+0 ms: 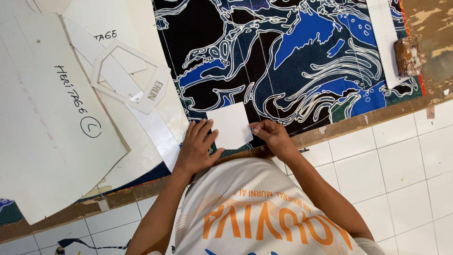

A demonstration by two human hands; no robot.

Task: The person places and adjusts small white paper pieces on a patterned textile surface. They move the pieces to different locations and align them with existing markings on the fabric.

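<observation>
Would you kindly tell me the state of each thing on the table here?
White card: flat on the fabric, pinned by both hands.
Left hand: pressed on the card's left edge.
Right hand: fingers closed at its right edge.
Patterned fabric: spread flat.
Paper patterns: overlapping.

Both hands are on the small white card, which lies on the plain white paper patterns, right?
Not quite. The head view shows the left hand and right hand on the white card, but it lies on the blue and black patterned fabric, beside the paper patterns.
</observation>
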